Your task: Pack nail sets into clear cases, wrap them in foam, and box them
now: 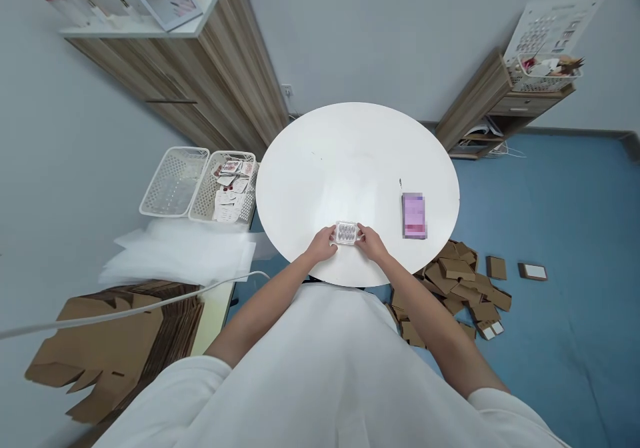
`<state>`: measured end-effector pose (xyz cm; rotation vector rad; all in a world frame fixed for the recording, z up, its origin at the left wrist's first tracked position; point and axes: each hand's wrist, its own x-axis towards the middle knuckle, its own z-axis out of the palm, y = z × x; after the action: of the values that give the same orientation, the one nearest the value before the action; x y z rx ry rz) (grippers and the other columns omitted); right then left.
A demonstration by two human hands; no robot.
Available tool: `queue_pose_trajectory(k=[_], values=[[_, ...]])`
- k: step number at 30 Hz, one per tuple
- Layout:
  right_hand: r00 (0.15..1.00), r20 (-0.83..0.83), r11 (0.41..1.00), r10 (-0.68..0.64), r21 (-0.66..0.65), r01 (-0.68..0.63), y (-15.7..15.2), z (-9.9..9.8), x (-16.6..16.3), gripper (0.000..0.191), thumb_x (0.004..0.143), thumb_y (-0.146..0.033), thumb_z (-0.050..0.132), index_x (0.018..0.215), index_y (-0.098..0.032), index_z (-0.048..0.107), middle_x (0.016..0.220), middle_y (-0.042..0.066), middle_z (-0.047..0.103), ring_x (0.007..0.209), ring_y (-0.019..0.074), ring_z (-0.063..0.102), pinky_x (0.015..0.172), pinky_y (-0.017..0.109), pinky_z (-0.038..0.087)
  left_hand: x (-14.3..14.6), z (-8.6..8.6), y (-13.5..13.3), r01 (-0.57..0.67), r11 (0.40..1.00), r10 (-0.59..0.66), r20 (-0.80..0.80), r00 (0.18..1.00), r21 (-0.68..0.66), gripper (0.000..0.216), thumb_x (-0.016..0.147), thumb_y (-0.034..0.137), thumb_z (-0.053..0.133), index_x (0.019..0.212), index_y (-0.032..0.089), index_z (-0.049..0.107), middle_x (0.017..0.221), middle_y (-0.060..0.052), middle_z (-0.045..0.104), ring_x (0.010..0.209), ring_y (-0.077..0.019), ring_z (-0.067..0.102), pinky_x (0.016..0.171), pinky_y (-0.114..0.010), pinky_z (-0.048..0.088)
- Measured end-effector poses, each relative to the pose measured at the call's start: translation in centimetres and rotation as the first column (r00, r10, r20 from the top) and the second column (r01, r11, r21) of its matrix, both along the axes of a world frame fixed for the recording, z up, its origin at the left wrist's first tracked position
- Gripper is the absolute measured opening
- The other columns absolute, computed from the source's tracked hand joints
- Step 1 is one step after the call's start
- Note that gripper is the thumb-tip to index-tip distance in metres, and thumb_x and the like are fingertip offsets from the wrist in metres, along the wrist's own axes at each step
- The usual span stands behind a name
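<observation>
A small clear plastic case (347, 233) with several nail-shaped pieces in rows, which look like press-on nails, is at the near edge of the white oval table (350, 148). My left hand (324, 243) grips its left side between thumb and fingers. On the opposite side, my right hand (369, 241) pinches the case's right end. Whether the case rests on the tabletop or is slightly raised, I cannot tell. To the right lies a purple rectangular item (414, 215), blurred by pixelation, with a small dark object (401, 183) just above it.
At left stand one white basket (167, 185) and another basket (200, 201) with cards and packets. Nearby are white sheets (175, 251), flat cardboard (110, 335) and a white cable (150, 306). Small brown boxes (457, 271) pile up on the floor at right. Cabinets (220, 68) flank the table.
</observation>
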<state>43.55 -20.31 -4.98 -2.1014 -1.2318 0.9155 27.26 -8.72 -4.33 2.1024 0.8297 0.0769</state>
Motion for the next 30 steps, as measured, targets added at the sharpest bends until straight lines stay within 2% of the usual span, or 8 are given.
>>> queue_pose_trajectory(k=[3, 8, 12, 14, 16, 20, 26, 30], values=[[1.000, 0.024, 1.000, 0.012, -0.028, -0.012, 0.4, -0.3, -0.1, 0.051, 0.075, -0.014, 0.051, 0.124, -0.019, 0.039, 0.097, 0.005, 0.052, 0.072, 0.0118, 0.051, 0.074, 0.027, 0.042, 0.1, 0.1, -0.1, -0.018, 1.000, 0.018, -0.041, 0.999, -0.003, 0.061, 0.062, 0.009, 0.052, 0.122, 0.016, 0.041, 0.107, -0.009, 0.054, 0.087, -0.0186, 0.055, 0.076, -0.032, 0.046], [0.998, 0.062, 0.995, 0.024, -0.097, -0.018, 0.6, -0.2, -0.4, 0.053, 0.074, -0.014, 0.050, 0.125, -0.017, 0.036, 0.099, 0.006, 0.053, 0.076, 0.0136, 0.052, 0.069, 0.025, 0.042, -0.3, 0.2, 0.1, 0.021, 0.999, -0.023, -0.054, 0.998, -0.044, 0.058, 0.065, 0.009, 0.050, 0.121, 0.017, 0.041, 0.112, -0.009, 0.055, 0.089, -0.0193, 0.056, 0.079, -0.032, 0.045], [0.992, 0.127, 0.998, 0.024, -0.060, -0.017, -0.6, 0.4, -1.2, 0.050, 0.077, -0.015, 0.048, 0.125, -0.018, 0.035, 0.107, 0.008, 0.050, 0.083, 0.0142, 0.052, 0.072, 0.026, 0.040, -1.0, 0.4, 0.3, 0.040, 0.997, -0.036, -0.064, 0.997, 0.058, 0.050, 0.069, 0.014, 0.051, 0.118, 0.014, 0.043, 0.112, -0.011, 0.054, 0.094, -0.0208, 0.054, 0.082, -0.034, 0.043], [0.978, 0.196, 0.997, 0.067, -0.046, -0.059, -1.8, 0.6, -1.8, 0.035, 0.079, -0.017, 0.045, 0.114, -0.018, 0.045, 0.104, 0.007, 0.052, 0.085, 0.0151, 0.051, 0.074, 0.027, 0.040, -1.6, 0.5, 0.4, 0.116, 0.987, -0.109, -0.067, 0.992, 0.113, 0.038, 0.071, 0.023, 0.054, 0.108, 0.015, 0.049, 0.104, -0.010, 0.055, 0.091, -0.0207, 0.054, 0.080, -0.034, 0.043], [0.943, 0.284, 0.985, 0.172, -0.077, -0.156, -3.0, 0.8, -2.5, 0.023, 0.080, -0.023, 0.048, 0.102, -0.018, 0.052, 0.099, 0.007, 0.053, 0.088, 0.0174, 0.050, 0.078, 0.030, 0.038, -2.2, 0.4, 0.4, 0.237, 0.961, -0.224, -0.100, 0.969, 0.144, 0.031, 0.069, 0.033, 0.058, 0.095, 0.016, 0.054, 0.096, -0.007, 0.055, 0.088, -0.0209, 0.053, 0.077, -0.033, 0.043], [0.845, 0.393, 0.932, 0.362, -0.160, -0.326, -4.4, 1.0, -3.4, 0.028, 0.073, -0.032, 0.061, 0.096, -0.019, 0.054, 0.103, 0.008, 0.052, 0.096, 0.0217, 0.045, 0.082, 0.034, 0.033, -3.2, 0.1, 0.6, 0.408, 0.894, -0.369, -0.212, 0.905, 0.185, 0.039, 0.060, 0.038, 0.068, 0.091, 0.019, 0.055, 0.098, -0.006, 0.052, 0.092, -0.0225, 0.049, 0.078, -0.033, 0.039], [0.799, 0.469, 0.926, 0.376, -0.177, -0.332, -4.1, 0.6, -3.6, 0.013, 0.082, -0.027, 0.049, 0.091, -0.020, 0.056, 0.100, 0.008, 0.053, 0.093, 0.0208, 0.045, 0.078, 0.032, 0.033, -3.6, -0.1, 0.6, 0.482, 0.844, -0.429, -0.242, 0.870, 0.235, 0.023, 0.074, 0.031, 0.059, 0.094, 0.022, 0.055, 0.098, -0.005, 0.053, 0.091, -0.0208, 0.047, 0.076, -0.031, 0.036], [0.748, 0.499, 0.897, 0.439, -0.198, -0.394, -3.9, 0.7, -3.8, 0.016, 0.086, -0.019, 0.040, 0.087, -0.018, 0.056, 0.094, 0.009, 0.056, 0.090, 0.0204, 0.046, 0.077, 0.032, 0.032, -3.9, 0.3, 0.2, 0.485, 0.836, -0.437, -0.224, 0.871, 0.256, 0.012, 0.081, 0.024, 0.048, 0.086, 0.021, 0.058, 0.092, -0.006, 0.054, 0.087, -0.0202, 0.048, 0.072, -0.030, 0.036]])
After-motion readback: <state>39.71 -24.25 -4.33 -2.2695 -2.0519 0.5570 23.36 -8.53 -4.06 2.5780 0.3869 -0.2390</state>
